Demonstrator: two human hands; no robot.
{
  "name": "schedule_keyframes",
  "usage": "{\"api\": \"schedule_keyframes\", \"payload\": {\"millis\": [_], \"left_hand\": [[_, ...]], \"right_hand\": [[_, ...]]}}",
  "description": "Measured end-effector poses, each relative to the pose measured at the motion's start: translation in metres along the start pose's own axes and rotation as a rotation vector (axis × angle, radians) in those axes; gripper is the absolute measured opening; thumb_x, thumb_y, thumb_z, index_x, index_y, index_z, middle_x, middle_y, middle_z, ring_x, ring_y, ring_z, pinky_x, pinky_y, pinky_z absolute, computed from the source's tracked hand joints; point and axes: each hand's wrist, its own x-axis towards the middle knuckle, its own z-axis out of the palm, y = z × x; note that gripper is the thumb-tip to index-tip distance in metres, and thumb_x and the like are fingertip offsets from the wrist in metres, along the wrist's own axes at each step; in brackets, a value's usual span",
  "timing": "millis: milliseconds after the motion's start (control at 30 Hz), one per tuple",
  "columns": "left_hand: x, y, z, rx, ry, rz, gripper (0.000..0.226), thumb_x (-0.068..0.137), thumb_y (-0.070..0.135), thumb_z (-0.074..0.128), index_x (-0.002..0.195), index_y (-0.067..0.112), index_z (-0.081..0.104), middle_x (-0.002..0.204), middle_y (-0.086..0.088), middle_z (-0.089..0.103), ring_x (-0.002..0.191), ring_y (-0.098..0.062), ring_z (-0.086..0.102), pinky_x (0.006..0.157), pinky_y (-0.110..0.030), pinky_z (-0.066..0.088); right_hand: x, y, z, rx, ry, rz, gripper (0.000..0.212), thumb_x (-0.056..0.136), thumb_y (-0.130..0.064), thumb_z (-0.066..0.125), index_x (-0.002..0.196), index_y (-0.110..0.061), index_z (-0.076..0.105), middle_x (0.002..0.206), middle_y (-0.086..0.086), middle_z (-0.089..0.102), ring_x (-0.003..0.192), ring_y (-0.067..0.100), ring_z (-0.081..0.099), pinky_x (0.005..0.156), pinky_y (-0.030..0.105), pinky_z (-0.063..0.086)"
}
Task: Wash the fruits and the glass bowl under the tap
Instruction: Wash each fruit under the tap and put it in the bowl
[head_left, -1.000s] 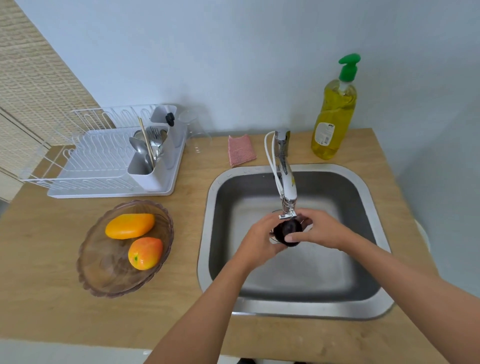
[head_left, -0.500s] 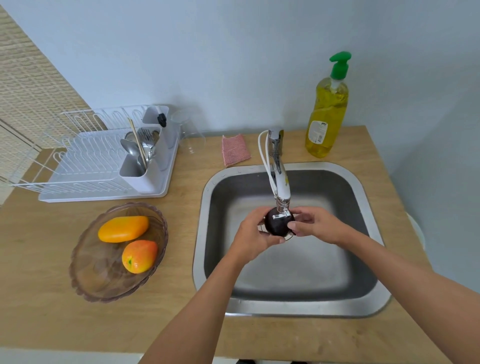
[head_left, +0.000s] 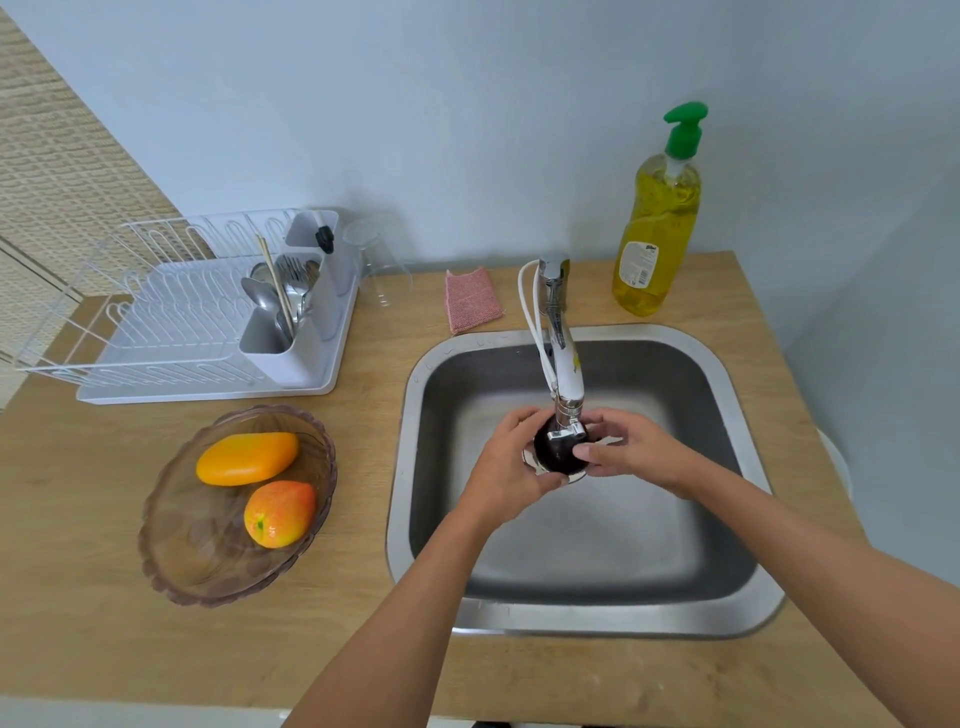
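The brownish ribbed glass bowl (head_left: 171, 551) sits near the wooden counter's (head_left: 104, 649) front-left edge; the white wire dish rack (head_left: 171, 332) stands behind it, left of the square steel sink (head_left: 597, 618).

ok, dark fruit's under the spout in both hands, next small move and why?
Probably turn the dark fruit between the left hand and right hand under the tap, over the sink, to rinse the sides the fingers cover. Two fruits still wait in the glass bowl, so setting it down likely follows.
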Motion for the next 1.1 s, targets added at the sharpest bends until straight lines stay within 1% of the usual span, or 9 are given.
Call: {"api": "schedule_keyframes", "payload": {"millis": [133,300,400,467,600,667,767,933,1100], "left_hand": [[0.0029,0.0054,-0.0021,-0.065,-0.036,-0.069,0.065,0.069,0.023,0.087,0.127,0.036,0.062,0.112,0.009,0.069,0.099,-0.010,0.067,0.089,-0.032,0.058],[-0.0014,0.0043,0.0037,-0.081,0.007,-0.007,0.072,0.069,0.012,0.088,0.133,0.030,0.059,0.120,0.011,0.067,0.110,-0.007,0.063,0.095,-0.020,0.052],[-0.0004,0.0049,0.0035,-0.120,0.011,-0.034,0.071,0.067,0.011,0.089,0.129,0.032,0.061,0.115,0.013,0.069,0.105,-0.005,0.065,0.090,-0.015,0.051],[0.0008,0.0061,0.0022,-0.155,0.018,-0.057,0.070,0.067,0.012,0.090,0.128,0.032,0.063,0.112,0.010,0.072,0.102,-0.006,0.067,0.087,-0.014,0.052],[-0.0021,0.0085,0.0032,-0.101,0.023,0.013,0.067,0.071,0.012,0.086,0.130,0.033,0.061,0.117,0.016,0.068,0.108,-0.009,0.064,0.093,-0.026,0.055],[-0.0017,0.0086,0.0034,-0.090,0.027,0.013,0.067,0.070,0.014,0.086,0.127,0.036,0.061,0.117,0.019,0.066,0.108,-0.008,0.063,0.094,-0.030,0.056],[0.0016,0.0096,0.0029,-0.112,0.008,-0.053,0.068,0.067,0.020,0.087,0.126,0.039,0.061,0.111,0.013,0.071,0.103,-0.011,0.067,0.093,-0.039,0.057],[-0.0013,0.0073,0.0055,-0.051,0.004,0.014,0.068,0.068,0.015,0.085,0.122,0.046,0.059,0.116,0.018,0.067,0.108,-0.010,0.064,0.094,-0.037,0.057],[0.0023,0.0060,0.0031,-0.101,-0.022,-0.054,0.062,0.069,0.024,0.089,0.124,0.035,0.064,0.105,0.012,0.073,0.097,-0.008,0.068,0.090,-0.028,0.058]], "right_hand": [[-0.0027,0.0006,0.0022,-0.084,-0.052,-0.048,0.071,0.071,-0.017,0.087,0.130,-0.040,0.054,0.134,0.001,0.056,0.101,0.026,0.073,0.098,0.045,0.054],[-0.0024,-0.0023,0.0013,0.064,-0.043,0.017,0.047,0.085,-0.017,0.077,0.127,-0.025,0.059,0.122,0.019,0.064,0.098,0.033,0.074,0.096,0.049,0.056],[-0.0038,-0.0025,0.0003,-0.016,-0.056,-0.004,0.058,0.079,-0.027,0.081,0.131,-0.035,0.057,0.128,0.010,0.062,0.102,0.028,0.073,0.098,0.047,0.055],[-0.0034,-0.0018,-0.0002,-0.056,-0.048,-0.037,0.063,0.078,-0.018,0.083,0.130,-0.037,0.054,0.132,0.004,0.058,0.101,0.026,0.073,0.097,0.045,0.055],[-0.0025,-0.0073,0.0000,0.049,-0.023,0.022,0.038,0.089,-0.016,0.072,0.125,-0.022,0.060,0.119,0.020,0.067,0.095,0.032,0.075,0.088,0.040,0.060],[-0.0028,-0.0064,-0.0004,0.035,-0.019,0.019,0.042,0.086,-0.021,0.076,0.125,-0.027,0.061,0.122,0.017,0.067,0.099,0.029,0.074,0.093,0.043,0.058],[-0.0030,-0.0036,-0.0008,-0.044,-0.032,-0.027,0.060,0.077,-0.017,0.084,0.128,-0.033,0.058,0.130,0.008,0.058,0.103,0.027,0.073,0.095,0.045,0.057],[-0.0038,-0.0073,0.0014,0.049,0.006,0.053,0.036,0.090,-0.020,0.071,0.124,-0.014,0.060,0.113,0.020,0.071,0.093,0.033,0.075,0.094,0.051,0.057],[-0.0061,-0.0032,0.0021,-0.078,-0.027,-0.008,0.061,0.075,-0.017,0.086,0.126,-0.036,0.056,0.129,0.006,0.060,0.099,0.028,0.073,0.095,0.046,0.056]]}}
